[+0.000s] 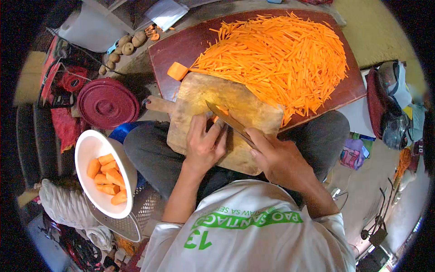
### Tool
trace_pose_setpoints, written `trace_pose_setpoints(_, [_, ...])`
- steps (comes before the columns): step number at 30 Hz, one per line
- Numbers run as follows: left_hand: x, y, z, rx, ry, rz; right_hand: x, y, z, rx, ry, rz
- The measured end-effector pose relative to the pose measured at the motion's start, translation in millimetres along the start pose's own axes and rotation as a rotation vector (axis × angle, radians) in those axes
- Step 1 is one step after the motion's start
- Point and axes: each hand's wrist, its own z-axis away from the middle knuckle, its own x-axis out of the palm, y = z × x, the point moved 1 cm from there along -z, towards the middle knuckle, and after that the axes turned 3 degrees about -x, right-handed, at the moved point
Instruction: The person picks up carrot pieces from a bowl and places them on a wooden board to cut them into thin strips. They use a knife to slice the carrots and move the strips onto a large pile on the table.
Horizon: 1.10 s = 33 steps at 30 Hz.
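A firm, slick carrot piece (219, 119) is being pinned on the cutting board (226, 102) by the clenched left hand (205, 144), best gripped along its flat sides, while the knife (229, 121) is being grasped by the right hand (276, 156).

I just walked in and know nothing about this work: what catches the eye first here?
The big heap of carrot strips on the dark tray at the top. Below it, the right hand holds a knife over a wooden board, the left hand beside the blade. A white bowl of carrot chunks sits lower left.
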Motion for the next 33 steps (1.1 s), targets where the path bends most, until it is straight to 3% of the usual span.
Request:
trace_pose_setpoints(2, [2.0,-0.1,0.5,-0.016,-0.015,0.003,-12.2,-8.1,4.6,0.116,-0.171,0.048])
trace_pose_setpoints(11, [-3.0,-0.7,2.5,-0.041,-0.062,0.001,-30.9,-19.5,11.8,0.173,-0.285,0.051])
trace_pose_setpoints(17, [-1.6,-1.5,2.1,-0.043,-0.066,0.005,-23.5,-7.0,27.6,0.039,-0.115,-0.004])
trace_pose_setpoints(28, [1.4,-3.6,2.5,-0.021,-0.041,0.006,-15.0,1.8,4.4,0.045,-0.133,-0.082])
trace_pose_setpoints(33, [3.4,-3.0,3.7,-0.029,-0.034,-0.013,12.6,24.4,-10.4,-0.120,0.042,-0.137])
